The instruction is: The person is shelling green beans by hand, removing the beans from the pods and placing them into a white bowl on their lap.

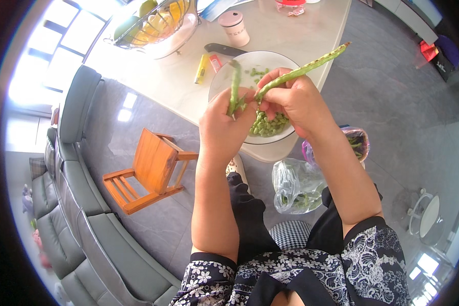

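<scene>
L hand (220, 125) pinches pod pc (234, 87), R hand (298, 102) grips long pod (311, 67) — cd miss plate (222, 77) if yanked hard.

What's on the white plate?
Loose green beans: a heap nearest the person, fewer farther back. Left hand, right hand and green pods cover the middle; anything beneath is hidden.

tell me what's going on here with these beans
A person is working on green pods over a white plate on a table. The left hand pinches a green pod piece, and the right hand holds a long pod; the fingers hide whether the two are joined. Loose green beans lie on the plate. Below the table edge is a clear plastic bag with something green inside.
</scene>
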The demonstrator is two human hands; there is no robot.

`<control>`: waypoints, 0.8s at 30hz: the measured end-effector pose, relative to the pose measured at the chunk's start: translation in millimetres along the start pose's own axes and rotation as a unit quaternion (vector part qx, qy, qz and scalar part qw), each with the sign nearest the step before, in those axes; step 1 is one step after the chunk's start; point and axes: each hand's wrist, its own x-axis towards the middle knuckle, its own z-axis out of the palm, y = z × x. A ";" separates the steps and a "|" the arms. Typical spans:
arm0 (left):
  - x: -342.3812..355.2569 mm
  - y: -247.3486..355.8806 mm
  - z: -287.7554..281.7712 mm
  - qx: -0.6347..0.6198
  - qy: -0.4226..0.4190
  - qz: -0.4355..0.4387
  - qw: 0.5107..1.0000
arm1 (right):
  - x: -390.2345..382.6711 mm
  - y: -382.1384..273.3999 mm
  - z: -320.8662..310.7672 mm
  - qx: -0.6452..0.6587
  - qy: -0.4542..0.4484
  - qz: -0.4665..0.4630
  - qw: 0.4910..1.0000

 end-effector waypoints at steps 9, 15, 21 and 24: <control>0.6 -4.5 -4.4 0.021 -0.022 -0.012 0.999 | 1.4 0.7 -3.2 0.014 -0.006 0.012 1.000; -0.6 1.4 -1.8 0.098 0.000 0.088 0.991 | 1.0 -2.4 -5.2 0.080 -0.014 0.052 0.995; -0.7 0.2 -4.5 0.134 0.005 0.086 0.987 | 2.1 -0.5 -3.0 0.066 -0.047 0.067 0.994; -0.3 -0.6 -6.5 0.117 -0.010 0.072 0.990 | 2.8 1.3 -4.7 0.071 -0.058 0.075 0.993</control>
